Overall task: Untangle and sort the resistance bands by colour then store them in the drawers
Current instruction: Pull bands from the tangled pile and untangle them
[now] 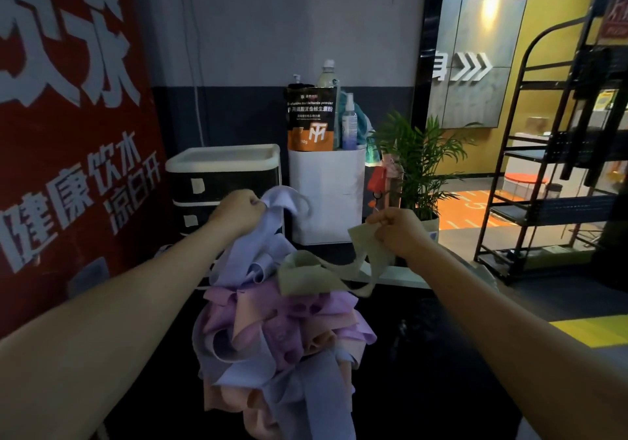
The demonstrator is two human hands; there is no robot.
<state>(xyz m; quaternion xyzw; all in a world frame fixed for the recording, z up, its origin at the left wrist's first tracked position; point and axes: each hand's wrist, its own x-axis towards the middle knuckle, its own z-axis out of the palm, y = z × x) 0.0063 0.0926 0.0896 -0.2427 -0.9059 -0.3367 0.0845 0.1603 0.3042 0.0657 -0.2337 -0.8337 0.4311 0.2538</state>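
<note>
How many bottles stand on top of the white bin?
3: a pump bottle at the back left, a white-capped bottle behind the orange pouch, a spray bottle on the right. Others may be hidden.

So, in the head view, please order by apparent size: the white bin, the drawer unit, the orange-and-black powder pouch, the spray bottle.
Largest to smallest, as they look:
1. white bin
2. drawer unit, partly hidden by the left hand, so ranks 1 and 2 are unsure
3. powder pouch
4. spray bottle
</note>
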